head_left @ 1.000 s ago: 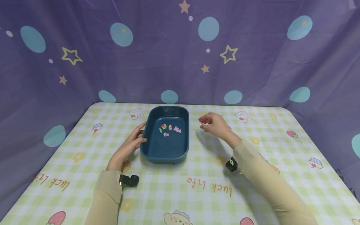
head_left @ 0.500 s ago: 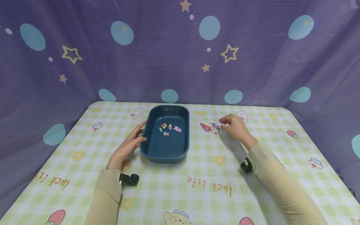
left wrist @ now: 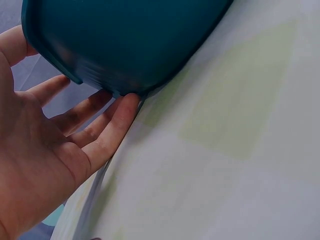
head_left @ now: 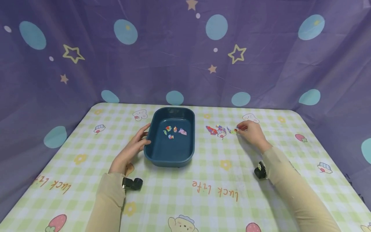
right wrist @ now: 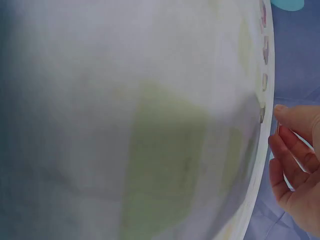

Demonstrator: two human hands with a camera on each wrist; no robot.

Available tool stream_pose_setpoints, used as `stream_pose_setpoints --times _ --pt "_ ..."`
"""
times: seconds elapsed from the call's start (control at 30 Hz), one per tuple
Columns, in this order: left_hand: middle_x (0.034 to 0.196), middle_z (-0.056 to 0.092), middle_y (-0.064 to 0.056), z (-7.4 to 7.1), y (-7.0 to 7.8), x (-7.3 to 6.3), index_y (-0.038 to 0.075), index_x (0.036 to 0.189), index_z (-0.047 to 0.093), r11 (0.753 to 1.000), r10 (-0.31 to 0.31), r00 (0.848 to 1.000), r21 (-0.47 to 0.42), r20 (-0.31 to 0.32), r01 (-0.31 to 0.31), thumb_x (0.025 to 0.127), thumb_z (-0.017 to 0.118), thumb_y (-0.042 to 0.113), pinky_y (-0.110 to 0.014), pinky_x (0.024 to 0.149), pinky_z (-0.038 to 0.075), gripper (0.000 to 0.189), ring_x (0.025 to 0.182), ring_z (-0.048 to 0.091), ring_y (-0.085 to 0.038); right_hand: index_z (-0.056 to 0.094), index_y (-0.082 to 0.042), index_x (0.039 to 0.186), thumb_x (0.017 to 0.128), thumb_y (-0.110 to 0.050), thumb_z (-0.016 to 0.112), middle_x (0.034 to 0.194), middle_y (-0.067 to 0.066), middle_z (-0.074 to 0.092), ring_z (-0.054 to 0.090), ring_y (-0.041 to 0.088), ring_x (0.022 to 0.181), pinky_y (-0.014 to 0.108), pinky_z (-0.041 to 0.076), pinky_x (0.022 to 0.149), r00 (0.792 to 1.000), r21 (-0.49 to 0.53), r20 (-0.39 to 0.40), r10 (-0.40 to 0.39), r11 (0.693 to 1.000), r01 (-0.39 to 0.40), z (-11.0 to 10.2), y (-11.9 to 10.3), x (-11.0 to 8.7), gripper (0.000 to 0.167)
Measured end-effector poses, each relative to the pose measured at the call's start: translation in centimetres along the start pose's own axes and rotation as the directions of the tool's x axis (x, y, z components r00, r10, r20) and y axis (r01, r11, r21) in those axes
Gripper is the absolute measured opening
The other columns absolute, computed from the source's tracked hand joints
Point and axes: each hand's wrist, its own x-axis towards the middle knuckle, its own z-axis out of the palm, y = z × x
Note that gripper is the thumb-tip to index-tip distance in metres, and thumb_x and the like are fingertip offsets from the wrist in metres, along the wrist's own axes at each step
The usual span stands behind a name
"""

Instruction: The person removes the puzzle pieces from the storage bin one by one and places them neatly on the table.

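A dark teal rectangular bin [head_left: 171, 154] sits left of centre on the table. My left hand [head_left: 131, 149] rests against its left side, fingers extended; in the left wrist view its fingertips [left wrist: 131, 100] touch the outer wall. Several small colourful flat pieces [head_left: 182, 131] lie inside, one pink and fish-like. To the right of the bin, more such pieces, including a red one [head_left: 211, 130] and a bluish one [head_left: 221, 129], form a row. At the row's right end, my right hand [head_left: 251, 132] pinches a small thin piece [right wrist: 278, 129] between thumb and fingers; its picture is mostly hidden.
A green-and-white checked cloth with printed cartoons covers the table [head_left: 185, 180]. Behind it hangs a purple curtain [head_left: 162, 58] with stars and dots. Each wrist wears a small black camera, one on the left [head_left: 133, 183] and one on the right [head_left: 260, 170].
My right hand has moved right along the row, away from the bin, uncovering the red and bluish pieces. My left hand and the bin have stayed in place.
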Motion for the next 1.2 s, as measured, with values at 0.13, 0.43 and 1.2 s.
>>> stream_pose_setpoints --times 0.13,0.43,1.2 --pt "0.139 0.027 -0.016 -0.1 0.0 -0.1 0.034 0.145 0.016 1.0 -0.004 1.0 0.004 0.0 0.004 0.088 0.048 0.015 -0.039 0.091 0.039 0.067 0.122 0.036 -0.032 0.064 0.004 0.102 0.081 -0.008 0.063 0.1 0.022 0.064 0.061 0.034 0.09 0.045 0.043 0.086 1.0 -0.009 -0.005 0.03 0.999 -0.03 0.0 0.4 -0.1 0.025" --pt "0.141 0.025 -0.015 -0.1 0.1 -0.2 0.037 0.145 0.016 1.0 -0.023 1.0 0.013 -0.003 0.023 0.089 0.048 0.018 -0.047 0.096 0.032 0.068 0.124 0.034 -0.032 0.064 0.005 0.101 0.08 -0.007 0.064 0.094 0.021 0.066 0.062 0.033 0.086 0.046 0.042 0.085 0.999 -0.066 -0.006 0.048 0.997 -0.048 -0.2 1.3 -0.3 0.024" --pt "0.141 0.025 -0.016 0.0 0.1 -0.2 0.034 0.145 0.016 1.0 -0.011 1.0 -0.01 0.003 0.011 0.089 0.047 0.013 -0.043 0.094 0.038 0.068 0.124 0.034 -0.033 0.065 0.001 0.102 0.08 -0.013 0.064 0.103 0.018 0.063 0.06 0.031 0.091 0.043 0.043 0.083 1.0 0.0 -0.027 -0.009 1.0 0.009 0.6 -4.1 0.7 0.026"
